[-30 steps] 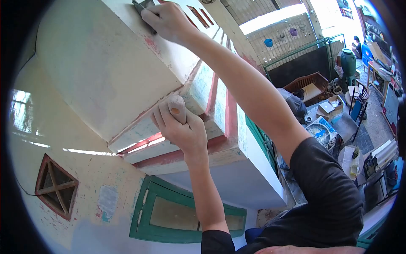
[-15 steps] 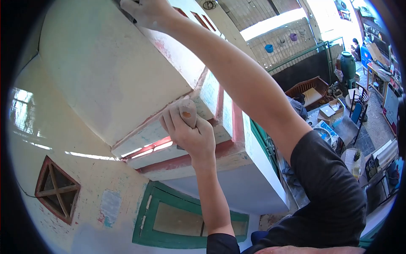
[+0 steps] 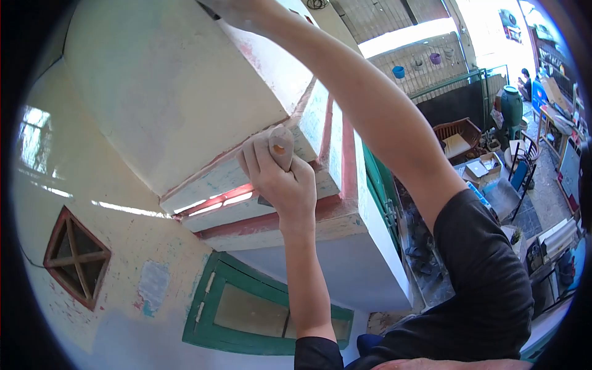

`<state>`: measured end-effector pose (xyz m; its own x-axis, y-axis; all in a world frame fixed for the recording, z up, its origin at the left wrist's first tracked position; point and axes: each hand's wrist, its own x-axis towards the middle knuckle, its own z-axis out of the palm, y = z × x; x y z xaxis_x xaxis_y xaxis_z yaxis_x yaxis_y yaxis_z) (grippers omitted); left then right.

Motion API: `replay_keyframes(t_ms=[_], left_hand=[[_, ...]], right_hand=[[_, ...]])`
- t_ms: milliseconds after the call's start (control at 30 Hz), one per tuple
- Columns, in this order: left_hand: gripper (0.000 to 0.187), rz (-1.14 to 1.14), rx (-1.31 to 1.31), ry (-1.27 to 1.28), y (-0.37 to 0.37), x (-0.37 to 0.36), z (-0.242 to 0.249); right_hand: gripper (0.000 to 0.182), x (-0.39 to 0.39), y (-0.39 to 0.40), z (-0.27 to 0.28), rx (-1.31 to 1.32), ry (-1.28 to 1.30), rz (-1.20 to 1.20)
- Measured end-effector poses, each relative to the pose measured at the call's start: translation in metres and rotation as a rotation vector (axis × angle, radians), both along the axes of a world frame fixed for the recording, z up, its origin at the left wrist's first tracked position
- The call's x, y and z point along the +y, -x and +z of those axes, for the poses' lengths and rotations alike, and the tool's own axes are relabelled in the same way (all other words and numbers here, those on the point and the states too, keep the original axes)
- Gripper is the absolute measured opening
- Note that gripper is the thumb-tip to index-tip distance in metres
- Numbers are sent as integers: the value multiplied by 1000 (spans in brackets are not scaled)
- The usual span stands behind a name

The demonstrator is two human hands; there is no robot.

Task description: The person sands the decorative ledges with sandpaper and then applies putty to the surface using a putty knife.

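My left hand (image 3: 280,179) is raised at the middle of the view, its fingers wrapped round a whitish, dusty handle (image 3: 281,148) with an orange spot on its end. Part of a dark blade shows below the fist, near the red and white ledge (image 3: 246,213). My right arm stretches up across the view, and my right hand (image 3: 246,9) is cut off by the top edge. A dark, flat tool edge (image 3: 208,10) shows beside it against the cream wall surface (image 3: 166,92); its fingers are mostly hidden.
A green-framed window (image 3: 246,311) lies below the ledge. To the left is a red-brown vent frame (image 3: 77,258) in the peeling wall. Far right, a green barrel (image 3: 511,108), a wooden bench (image 3: 457,137), boxes and a seated person (image 3: 525,83) are visible.
The whole view has shifted slightly. My right hand has moved further up and out of the frame, and my left hand has risen slightly, still gripping the handle.
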<state>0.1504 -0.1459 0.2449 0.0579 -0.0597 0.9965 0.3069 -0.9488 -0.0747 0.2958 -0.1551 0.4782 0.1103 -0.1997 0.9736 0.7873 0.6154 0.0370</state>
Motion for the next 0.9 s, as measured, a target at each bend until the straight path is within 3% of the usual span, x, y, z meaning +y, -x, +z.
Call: replay_keyframes(t_ms=[200,267,333,467,567,633,667,700,767,800,900], left_hand=[[23,-15,-17,-11,2,10,-2],[22,-35,-38,-30,1,10,0],[22,-52,-44,-44,2,10,0],[32,-44,-8,45,5,10,-4],[32,-58,-24,32,5,9,-1],[32,-65,-27,6,8,9,-1],[31,-66,-13,0,10,10,0],[31,-68,-2,-6,11,10,1],[30,-59,-16,-14,13,10,1],[29,-60,-16,-18,12,11,2],[28,-49,-35,-12,12,10,2]], right_hand=[[24,-5,-14,-116,-256,-78,-258],[27,-17,-11,-144,-303,-124,-285],[35,-30,-5,-160,-371,22,-490],[36,-30,7,-132,-431,-24,-680],[33,-22,20,-86,-409,-103,-870],[25,-22,33,-47,-327,58,-897],[24,0,20,-14,-382,-63,-1071],[24,-8,25,-9,-391,-75,-1073],[33,-25,21,-6,-386,-125,-902],[23,-17,15,-6,-510,-194,-1104],[22,-37,19,-81,-598,-51,-1061]])
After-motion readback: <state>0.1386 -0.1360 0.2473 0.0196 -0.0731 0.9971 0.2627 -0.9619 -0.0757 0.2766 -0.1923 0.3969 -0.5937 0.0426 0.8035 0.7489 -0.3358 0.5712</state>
